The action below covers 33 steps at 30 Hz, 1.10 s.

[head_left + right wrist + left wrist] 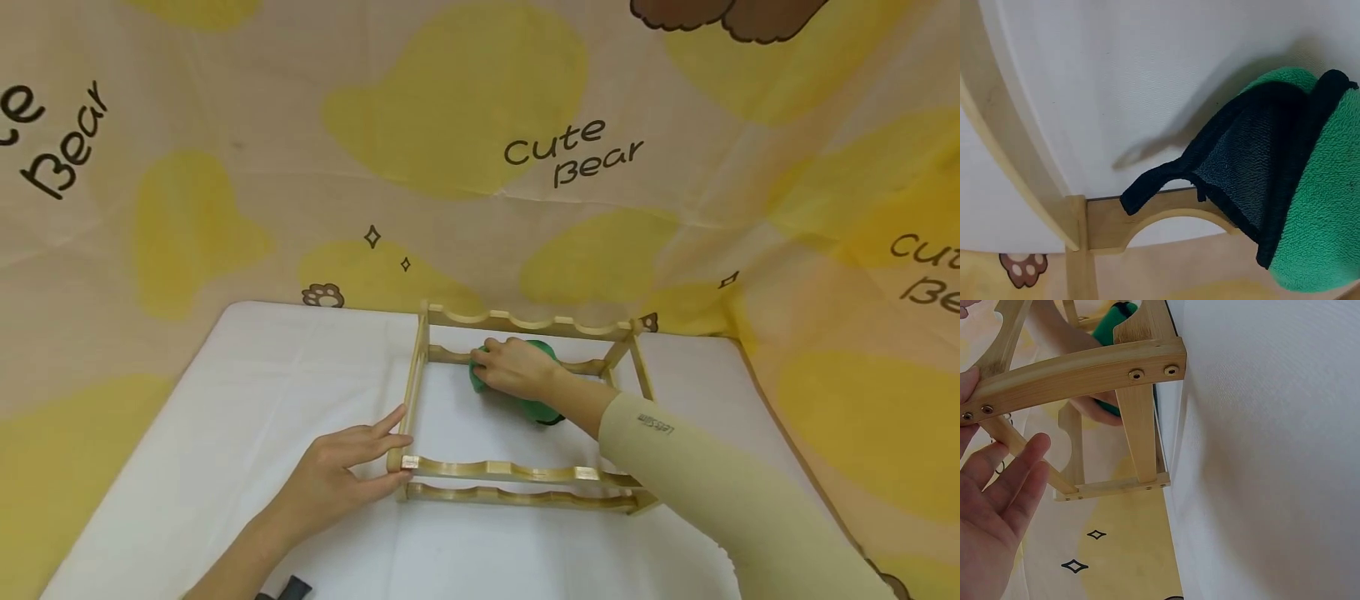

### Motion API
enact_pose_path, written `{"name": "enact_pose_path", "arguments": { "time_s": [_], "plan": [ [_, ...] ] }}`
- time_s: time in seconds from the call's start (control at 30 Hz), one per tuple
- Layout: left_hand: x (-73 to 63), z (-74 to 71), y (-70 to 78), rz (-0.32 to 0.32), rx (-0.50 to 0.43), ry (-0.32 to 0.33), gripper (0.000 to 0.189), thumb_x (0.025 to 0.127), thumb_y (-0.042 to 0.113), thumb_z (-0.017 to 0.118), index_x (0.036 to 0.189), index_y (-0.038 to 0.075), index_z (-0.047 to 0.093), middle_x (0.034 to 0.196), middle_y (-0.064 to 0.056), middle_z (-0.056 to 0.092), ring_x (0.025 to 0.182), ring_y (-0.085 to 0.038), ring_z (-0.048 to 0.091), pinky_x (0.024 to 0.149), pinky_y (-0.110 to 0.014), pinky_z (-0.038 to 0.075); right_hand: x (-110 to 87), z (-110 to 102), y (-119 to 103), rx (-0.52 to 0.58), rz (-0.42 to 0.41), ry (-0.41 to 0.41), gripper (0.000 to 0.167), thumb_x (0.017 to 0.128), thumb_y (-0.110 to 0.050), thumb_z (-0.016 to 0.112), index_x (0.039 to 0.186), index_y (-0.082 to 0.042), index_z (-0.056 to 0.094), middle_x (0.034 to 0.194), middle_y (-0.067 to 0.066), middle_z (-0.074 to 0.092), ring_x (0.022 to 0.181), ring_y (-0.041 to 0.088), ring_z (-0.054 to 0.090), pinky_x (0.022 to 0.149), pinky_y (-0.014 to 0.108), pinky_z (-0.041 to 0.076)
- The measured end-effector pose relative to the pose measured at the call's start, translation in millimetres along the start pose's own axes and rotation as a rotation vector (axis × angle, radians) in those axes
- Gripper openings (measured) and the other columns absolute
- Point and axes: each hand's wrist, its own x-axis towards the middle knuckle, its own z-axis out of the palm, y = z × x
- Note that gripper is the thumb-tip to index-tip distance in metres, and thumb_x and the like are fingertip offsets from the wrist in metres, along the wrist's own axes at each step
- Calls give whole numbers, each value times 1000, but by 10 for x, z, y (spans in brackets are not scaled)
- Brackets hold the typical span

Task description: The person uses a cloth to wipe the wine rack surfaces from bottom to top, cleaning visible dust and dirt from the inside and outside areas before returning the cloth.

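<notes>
A light wooden rack [498, 471] with scalloped rails stands on the white table. At its near left corner, my left hand [337, 467] holds the frame between thumb and fingers; in the left wrist view the other fingers [1025, 487] extend beside the rail. My right hand [517, 367] reaches inside the rack and grips a bunched green cloth [542, 410]. Black edging and a short black loop show on the fuzzy cloth [1322, 187] in the right wrist view. The right hand's palm side is hidden.
White table top [300, 367] surrounds the rack. A yellow-patterned fabric backdrop [450, 125] rises behind the table and on its right. Part of a black object [294, 588] shows at the bottom edge, near the left forearm.
</notes>
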Motion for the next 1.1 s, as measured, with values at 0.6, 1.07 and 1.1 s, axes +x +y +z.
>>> {"name": "enact_pose_path", "arguments": {
  "time_s": [0.6,1.07,1.1],
  "plan": [
    [77,-16,-4,-20,-8,9,32,87,26,88,115,12,81,138,-16,65,103,-23,76,99,-17,53,-215,-29,148,-31,-17,-20,20,99,-14,74,118,-17,78,148,4,57,94,17,61,61,21,53],
    [152,-50,-9,-44,-24,-6,38,80,17,93,115,11,81,138,-16,65,104,-24,76,100,-18,53,2,6,140,-27,-49,43,19,100,-13,72,119,-13,74,124,2,62,90,15,55,62,19,50],
    [152,-52,-18,-44,-25,-6,37,81,19,92,115,12,81,139,-16,65,104,-24,76,100,-18,52,30,2,137,-28,-48,43,18,101,-13,71,119,-14,74,123,2,62,90,15,55,62,19,51]
  ]
}}
